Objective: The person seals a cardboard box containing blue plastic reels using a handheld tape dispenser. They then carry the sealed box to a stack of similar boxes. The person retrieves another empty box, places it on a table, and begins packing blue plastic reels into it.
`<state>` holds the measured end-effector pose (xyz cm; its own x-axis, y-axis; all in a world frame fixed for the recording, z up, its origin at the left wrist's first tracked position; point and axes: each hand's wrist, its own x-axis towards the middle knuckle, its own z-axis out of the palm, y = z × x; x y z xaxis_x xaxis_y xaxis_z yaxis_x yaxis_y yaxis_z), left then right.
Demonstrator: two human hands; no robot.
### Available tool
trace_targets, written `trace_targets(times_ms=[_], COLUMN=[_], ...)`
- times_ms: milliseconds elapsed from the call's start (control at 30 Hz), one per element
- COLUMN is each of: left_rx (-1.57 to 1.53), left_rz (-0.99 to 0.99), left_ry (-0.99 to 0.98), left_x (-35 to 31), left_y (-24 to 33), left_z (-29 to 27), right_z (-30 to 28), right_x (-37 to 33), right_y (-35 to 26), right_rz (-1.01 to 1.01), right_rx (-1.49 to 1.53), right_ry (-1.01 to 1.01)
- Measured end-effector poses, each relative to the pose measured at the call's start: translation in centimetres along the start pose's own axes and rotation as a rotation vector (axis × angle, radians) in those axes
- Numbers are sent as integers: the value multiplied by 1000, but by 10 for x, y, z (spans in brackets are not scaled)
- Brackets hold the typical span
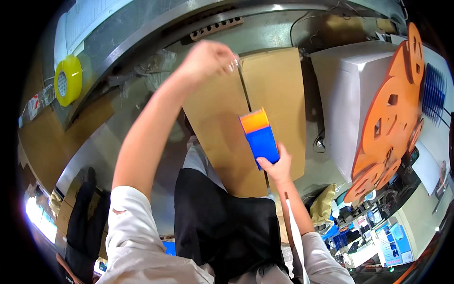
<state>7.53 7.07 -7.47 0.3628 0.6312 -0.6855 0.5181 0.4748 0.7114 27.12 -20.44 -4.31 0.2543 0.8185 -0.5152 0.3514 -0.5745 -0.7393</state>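
A brown cardboard box (279, 85) stands before me, its two top flaps meeting along a dark seam. My right hand (280, 165) grips the lower end of a blue and orange tape dispenser (262, 142). The dispenser is tilted over the seam, its orange, toothed end pointing away from me. Stretched out to the box's far edge is my left hand (208, 59), slightly blurred. Its fingers are pinched together near the far end of the seam. Something small and shiny shows at the fingertips, too unclear to name.
On the metal-edged bench (127, 40) at the left sits a yellow tape roll (68, 81). A white box (345, 71) and an orange cut-out panel (390, 113) stand to the right. A gold bag (324, 206) lies lower right. Another person's dark-clothed legs (82, 217) show lower left.
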Motion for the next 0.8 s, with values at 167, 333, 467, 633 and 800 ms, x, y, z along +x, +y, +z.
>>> trace_targets(times_ms=[167,333,467,633,800], left_rx=[350,421,483,524,635], left_rz=[317,279,186,-57,89], left_ry=[252,225,203,44,164], left_x=[45,82,126,141,123], left_y=[20,-3,-44,-98,-88], left_z=[-32,-26,-16,19,28], right_z=[30,43,44,41,40], right_x=[20,35,41,43,39], right_y=[-19,-9,-5,-5,0], right_rz=[147,122,123,67,62], right_rx=[-88,-95,-54,-85,-82], right_ry=[184,238,237,233,237])
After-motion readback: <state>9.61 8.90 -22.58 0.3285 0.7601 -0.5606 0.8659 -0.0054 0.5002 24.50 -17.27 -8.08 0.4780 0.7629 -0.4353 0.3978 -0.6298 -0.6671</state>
